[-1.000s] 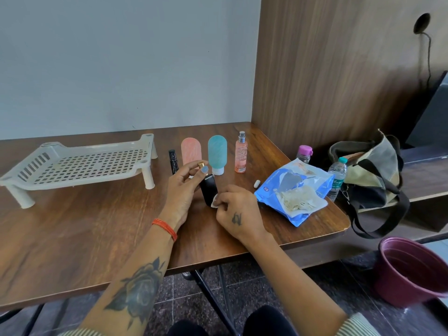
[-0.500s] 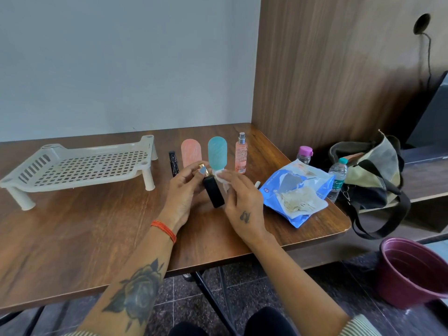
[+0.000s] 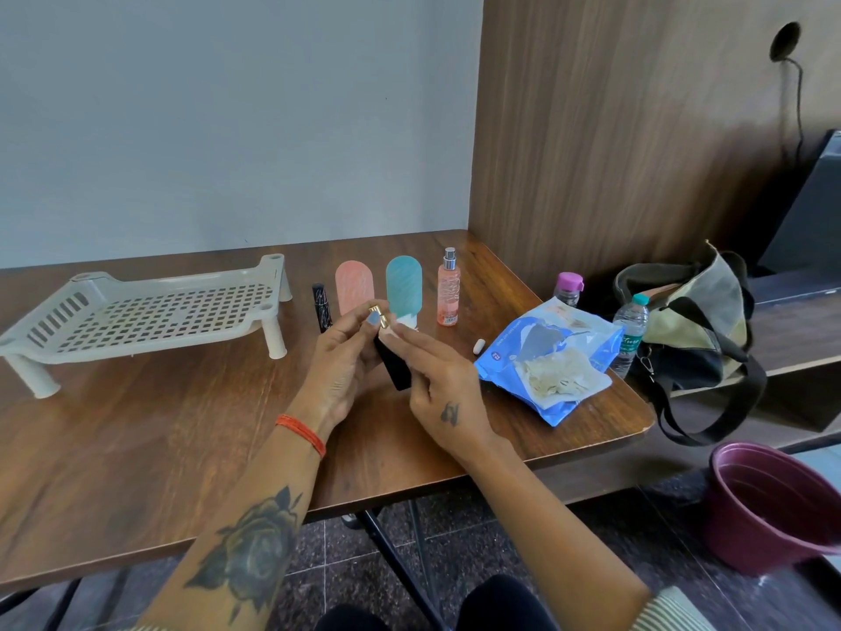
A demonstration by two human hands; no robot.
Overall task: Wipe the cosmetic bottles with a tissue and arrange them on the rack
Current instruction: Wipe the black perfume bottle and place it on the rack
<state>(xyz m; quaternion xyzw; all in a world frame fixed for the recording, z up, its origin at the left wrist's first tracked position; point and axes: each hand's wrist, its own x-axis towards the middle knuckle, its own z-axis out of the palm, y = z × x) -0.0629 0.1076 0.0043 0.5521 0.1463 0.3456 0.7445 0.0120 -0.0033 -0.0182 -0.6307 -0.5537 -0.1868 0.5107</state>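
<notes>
My left hand (image 3: 339, 366) holds a small black bottle (image 3: 395, 371) with a gold top, tilted above the table. My right hand (image 3: 437, 380) pinches a white tissue (image 3: 402, 327) against the bottle's upper part. Behind them stand a pink bottle (image 3: 354, 286), a teal bottle (image 3: 403, 284) and a clear pink spray bottle (image 3: 448, 289). A thin black tube (image 3: 321, 307) stands left of the pink bottle. The white slotted rack (image 3: 150, 311) sits at the table's left with nothing on it.
A blue tissue pack (image 3: 546, 362) lies open at the right table edge, a small white cap (image 3: 479, 346) beside it. Two water bottles (image 3: 630, 330) and a bag (image 3: 687, 321) sit right of the table. A maroon tub (image 3: 773, 503) is on the floor.
My right hand has moved the tissue from the lower part of the black bottle up to its gold top. My left hand lifted the bottle slightly.
</notes>
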